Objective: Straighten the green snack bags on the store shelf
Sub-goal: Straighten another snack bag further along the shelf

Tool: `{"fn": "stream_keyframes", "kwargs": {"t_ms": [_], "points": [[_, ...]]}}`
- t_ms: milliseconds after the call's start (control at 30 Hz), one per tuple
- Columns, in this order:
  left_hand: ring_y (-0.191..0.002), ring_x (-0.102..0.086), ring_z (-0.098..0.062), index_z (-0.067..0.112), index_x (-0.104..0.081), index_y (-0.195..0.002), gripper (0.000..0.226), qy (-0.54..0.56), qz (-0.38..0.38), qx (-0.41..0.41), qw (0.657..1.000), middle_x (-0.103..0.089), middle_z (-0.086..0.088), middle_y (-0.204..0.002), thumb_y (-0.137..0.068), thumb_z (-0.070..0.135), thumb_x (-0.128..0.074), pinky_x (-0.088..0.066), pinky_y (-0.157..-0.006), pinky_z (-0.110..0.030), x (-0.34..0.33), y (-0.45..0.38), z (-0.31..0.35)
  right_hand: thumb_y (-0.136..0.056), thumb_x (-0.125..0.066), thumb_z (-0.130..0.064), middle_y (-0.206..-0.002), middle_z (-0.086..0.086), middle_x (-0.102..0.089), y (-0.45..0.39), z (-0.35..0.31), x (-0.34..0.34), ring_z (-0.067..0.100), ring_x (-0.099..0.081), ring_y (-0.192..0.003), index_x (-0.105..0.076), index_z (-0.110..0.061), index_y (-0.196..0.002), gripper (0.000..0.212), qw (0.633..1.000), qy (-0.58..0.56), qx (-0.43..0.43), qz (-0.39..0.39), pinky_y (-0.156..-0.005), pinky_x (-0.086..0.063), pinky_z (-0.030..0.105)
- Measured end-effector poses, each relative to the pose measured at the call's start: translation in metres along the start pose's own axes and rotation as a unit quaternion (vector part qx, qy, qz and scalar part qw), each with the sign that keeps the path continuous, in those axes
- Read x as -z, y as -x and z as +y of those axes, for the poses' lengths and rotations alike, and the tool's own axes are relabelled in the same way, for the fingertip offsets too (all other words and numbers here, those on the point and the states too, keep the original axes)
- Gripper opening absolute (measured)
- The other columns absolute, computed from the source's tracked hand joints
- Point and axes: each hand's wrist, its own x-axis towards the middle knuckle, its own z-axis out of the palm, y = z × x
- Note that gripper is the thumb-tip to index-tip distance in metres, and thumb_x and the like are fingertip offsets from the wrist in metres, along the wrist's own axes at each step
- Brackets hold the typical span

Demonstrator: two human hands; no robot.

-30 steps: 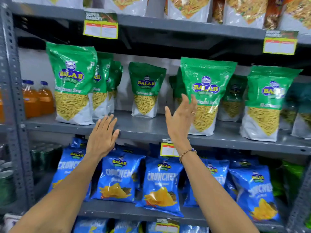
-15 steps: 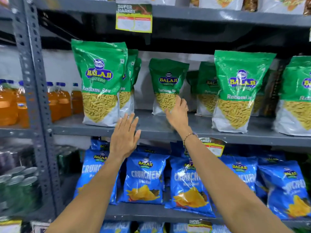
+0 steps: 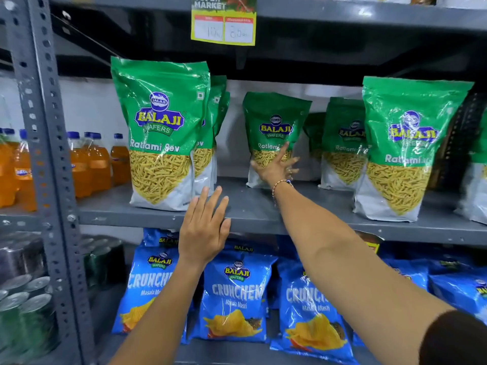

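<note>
The right hand (image 3: 276, 167) reaches far into the middle shelf (image 3: 250, 206), arm stretched out, a bead bracelet (image 3: 282, 183) at the wrist. Its fingers are spread and laid against the lower front of the small green bag (image 3: 274, 127) standing far back, index finger pointing up over the printed name; the grip is splayed flat on the bag, not closed round it. The left hand (image 3: 204, 227) is held lower and nearer, palm away, fingers straight and close together, their tips over the front edge of the shelf just right of the big green bag (image 3: 160, 133). Whether it touches the shelf is unclear; it holds nothing.

The big green bag stands upright at the near left of the shelf with more green bags (image 3: 213, 133) tucked behind it, mostly hidden. To the right, another green bag (image 3: 342, 143) stands far back, and a large green bag (image 3: 403, 148) nearer the front covers part of it. A further bag is cut off at the right edge. The right hand hides the small bag's bottom corner.

Orange drink bottles (image 3: 95, 164) stand left beyond the grey upright post (image 3: 47, 154). Blue chip bags (image 3: 234, 296) fill the shelf below, partly covered by both forearms. A price tag (image 3: 224, 21) hangs from the shelf above, its figures blurred. Dim cans (image 3: 26, 299) sit at the lower left.
</note>
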Motion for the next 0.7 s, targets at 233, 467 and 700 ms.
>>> {"fn": "stream_keyframes", "kwargs": {"t_ms": [233, 467, 700], "points": [[-0.137, -0.039, -0.032, 0.009, -0.062, -0.122, 0.044, 0.004, 0.026, -0.007, 1.000, -0.056, -0.012, -0.138, -0.103, 0.032, -0.030, -0.023, -0.116, -0.042, 0.001, 0.003, 0.004, -0.085, -0.072, -0.028, -0.156, 0.034, 0.011, 0.000, 0.004, -0.020, 0.056, -0.003, -0.143, 0.021, -0.030, -0.150, 0.114, 0.998, 0.025, -0.008, 0.059, -0.115, -0.015, 0.062], [-0.136, -0.042, -0.032, 0.008, -0.065, -0.119, 0.046, 0.001, 0.026, -0.004, 1.000, -0.058, -0.011, -0.136, -0.103, 0.031, -0.028, -0.026, -0.115, -0.043, 0.003, 0.001, 0.008, -0.090, -0.051, 0.011, -0.157, 0.030, 0.014, -0.004, 0.010, -0.020, 0.056, -0.001, -0.143, 0.017, -0.038, -0.149, 0.103, 0.997, 0.015, -0.005, 0.081, -0.114, -0.015, 0.064], [-0.131, -0.047, -0.034, 0.006, -0.067, -0.112, 0.046, -0.005, 0.029, -0.010, 1.000, -0.063, -0.012, -0.128, -0.103, 0.030, -0.028, -0.022, -0.116, -0.042, 0.008, -0.002, 0.006, -0.085, -0.063, 0.009, -0.156, 0.032, 0.009, -0.002, 0.009, -0.009, 0.055, -0.013, -0.142, 0.012, -0.039, -0.150, 0.110, 0.999, 0.001, -0.002, 0.049, -0.113, -0.022, 0.061]]}}
